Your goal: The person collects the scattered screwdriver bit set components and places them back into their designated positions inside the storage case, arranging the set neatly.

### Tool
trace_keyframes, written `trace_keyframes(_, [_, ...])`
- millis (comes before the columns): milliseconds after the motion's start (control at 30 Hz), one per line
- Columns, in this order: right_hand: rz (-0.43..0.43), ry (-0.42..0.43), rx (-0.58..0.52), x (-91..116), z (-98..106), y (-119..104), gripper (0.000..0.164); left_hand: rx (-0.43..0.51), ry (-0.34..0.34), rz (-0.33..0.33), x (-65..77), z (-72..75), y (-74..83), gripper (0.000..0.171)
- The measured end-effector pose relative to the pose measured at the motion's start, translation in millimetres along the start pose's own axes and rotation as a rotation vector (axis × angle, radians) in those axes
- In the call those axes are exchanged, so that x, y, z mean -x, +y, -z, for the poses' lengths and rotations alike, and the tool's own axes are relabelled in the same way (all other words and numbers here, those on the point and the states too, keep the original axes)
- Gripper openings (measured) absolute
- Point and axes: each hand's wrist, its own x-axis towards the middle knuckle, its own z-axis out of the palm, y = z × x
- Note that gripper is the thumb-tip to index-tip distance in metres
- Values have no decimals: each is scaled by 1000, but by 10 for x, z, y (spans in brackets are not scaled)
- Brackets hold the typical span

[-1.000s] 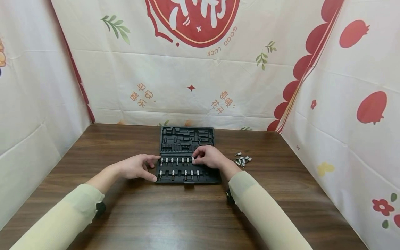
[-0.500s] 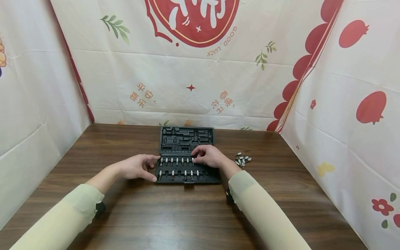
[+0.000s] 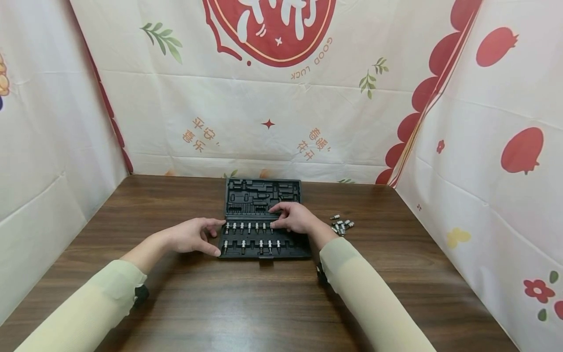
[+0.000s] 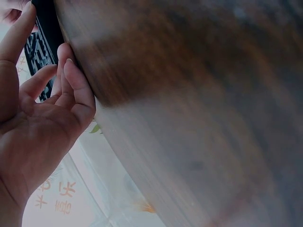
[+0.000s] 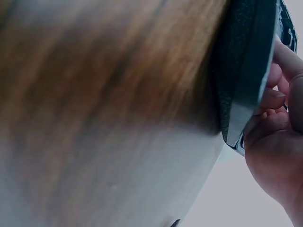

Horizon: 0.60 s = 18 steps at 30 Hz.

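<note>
1 case [image 3: 295, 250], 11 bits [image 3: 249, 227] visible inside; left hand [image 3: 193, 235] spread at its left edge, right hand [image 3: 298, 219] over it, thumb and index apart.

In the head view, the right hand [image 3: 298, 218] covers part of the black case [image 3: 295, 252], and I cannot tell whether anything sits under its thumb. On my right wrist feed, the case's side blocks part of the fingers, and the right edge crops that hand. The loose metal bits [image 3: 341, 226] are too small for me to count. Both wrist views blur the table [image 4: 189, 127]. The top edge cuts off the red emblem [image 3: 277, 46].
</note>
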Motion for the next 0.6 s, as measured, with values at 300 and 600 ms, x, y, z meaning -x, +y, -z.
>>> trace_keyframes(300, [5, 4, 40, -22, 12, 0, 41, -1, -2, 1, -2, 3, 9, 94])
trace_keyframes(600, [-6, 4, 43, -36, -11, 17, 41, 6, -3, 9, 5, -2, 17, 94])
